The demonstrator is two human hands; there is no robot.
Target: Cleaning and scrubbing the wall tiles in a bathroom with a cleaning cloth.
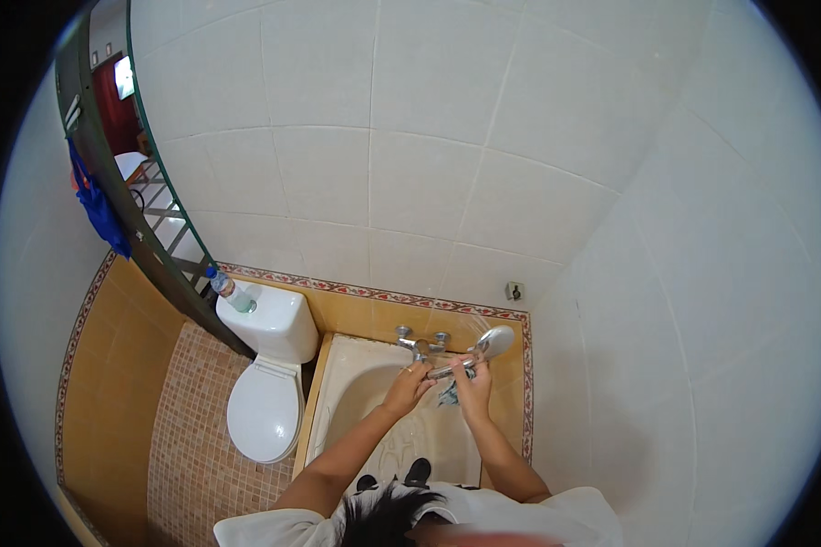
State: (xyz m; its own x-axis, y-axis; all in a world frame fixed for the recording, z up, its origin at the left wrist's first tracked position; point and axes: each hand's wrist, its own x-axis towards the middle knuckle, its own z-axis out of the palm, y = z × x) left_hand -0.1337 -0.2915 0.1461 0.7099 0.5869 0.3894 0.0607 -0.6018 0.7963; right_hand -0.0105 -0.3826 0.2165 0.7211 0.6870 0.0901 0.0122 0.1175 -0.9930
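Observation:
Both hands are on a chrome hand shower (498, 340), held over a cream bathtub (356, 349). My left hand (408, 390) grips the lower end of its handle (441, 372). Further up, toward the shower head, my right hand (475, 391) has its fingers around the handle. A dark patterned cloth (449, 392) hangs down beside my right palm; how it is held is partly hidden by the fingers. Just beyond my left hand, a chrome mixer tap (422, 346) is mounted on the yellow-tiled wall.
To the left stands a white toilet (265, 410) with its lid down. A plastic bottle (231, 290) rests on the cistern (274, 318). A blue bag (98, 205) hangs by the doorway. My dark shoes (419, 472) are in the tub. A wall bracket (514, 291) sits above the tile border.

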